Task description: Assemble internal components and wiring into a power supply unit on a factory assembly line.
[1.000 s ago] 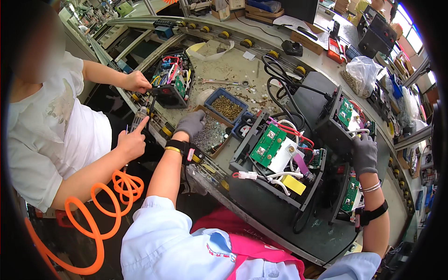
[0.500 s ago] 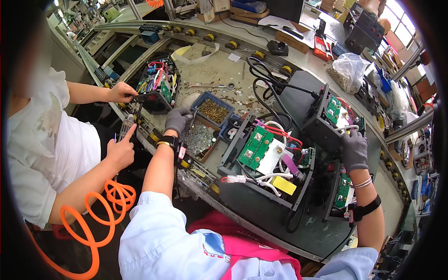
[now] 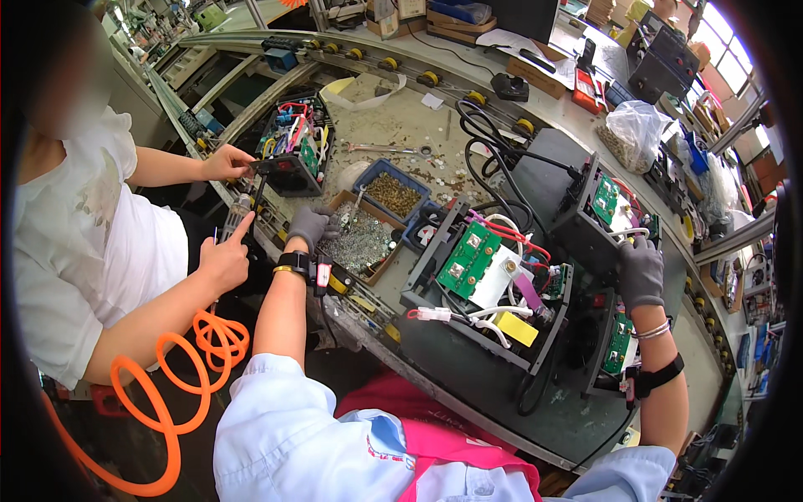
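My left hand [image 3: 313, 227], in a grey glove, is at the near left edge of a cardboard box of small silvery hardware [image 3: 358, 243]. Its fingers are apart over the contents. A thin metal piece [image 3: 360, 199] leans between this box and a blue bin of brass-coloured fasteners [image 3: 389, 195]. My right hand [image 3: 642, 272], also gloved, is curled at the near corner of an opened black-cased electrical device [image 3: 577, 219], beside a white cable [image 3: 629, 232]. What its fingers grip is hidden. A second opened device [image 3: 468, 261] with green circuit boards stands between my hands.
Left, a co-worker's hands [image 3: 226, 266] work near another opened device [image 3: 294, 151]; an orange coiled hose [image 3: 159, 418] hangs there. A wrench [image 3: 389, 150] lies on the bench. Black cables [image 3: 489, 167] loop behind the middle device. Another unit [image 3: 617, 343] sits below my right hand.
My left hand has drawn back slightly from the blue bin toward the cardboard box's near edge, and its fingers have spread. The view has shifted a little. My right hand stays at the device.
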A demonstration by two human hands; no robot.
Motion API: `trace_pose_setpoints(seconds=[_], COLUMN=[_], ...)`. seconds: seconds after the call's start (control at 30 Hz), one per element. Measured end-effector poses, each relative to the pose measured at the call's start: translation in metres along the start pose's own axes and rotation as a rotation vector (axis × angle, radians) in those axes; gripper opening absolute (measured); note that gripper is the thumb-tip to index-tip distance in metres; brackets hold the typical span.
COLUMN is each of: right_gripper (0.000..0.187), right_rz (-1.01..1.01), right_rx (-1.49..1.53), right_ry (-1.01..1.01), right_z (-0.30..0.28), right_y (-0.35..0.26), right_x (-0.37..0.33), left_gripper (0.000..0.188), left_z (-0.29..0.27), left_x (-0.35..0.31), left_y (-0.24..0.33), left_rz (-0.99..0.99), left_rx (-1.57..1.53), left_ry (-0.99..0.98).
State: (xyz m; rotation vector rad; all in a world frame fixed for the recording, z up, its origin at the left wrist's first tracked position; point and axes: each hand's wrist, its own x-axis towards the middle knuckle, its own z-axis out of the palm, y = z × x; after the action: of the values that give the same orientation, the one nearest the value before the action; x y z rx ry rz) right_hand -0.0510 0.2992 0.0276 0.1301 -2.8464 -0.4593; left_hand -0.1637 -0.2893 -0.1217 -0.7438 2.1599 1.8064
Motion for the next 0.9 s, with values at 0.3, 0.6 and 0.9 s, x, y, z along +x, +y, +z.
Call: trace_pose_setpoints(seconds=[0.3,0.6,0.9], right_gripper=[0.018,0.026,0.021], right_rz=[0.04,0.026,0.036], right_rx=[0.005,0.002,0.002], right_ry=[-0.082,-0.067,-0.035], right_z=[0.002,0.005,0.011], right_y=[0.0,0.003,0.004], right_x=[0.003,0.002,0.002], left_gripper=[0.04,0.037,0.016], left_z=[0.034,0.086,0.055], left_x=[-0.048,-0.06,-0.028], left_y=[0.032,0.041,0.025], left_rz=[0.304,0.267,0.123], left_rx=[1.113,1.562,0.953], left_ry=[-0.123,-0.339,-0.206])
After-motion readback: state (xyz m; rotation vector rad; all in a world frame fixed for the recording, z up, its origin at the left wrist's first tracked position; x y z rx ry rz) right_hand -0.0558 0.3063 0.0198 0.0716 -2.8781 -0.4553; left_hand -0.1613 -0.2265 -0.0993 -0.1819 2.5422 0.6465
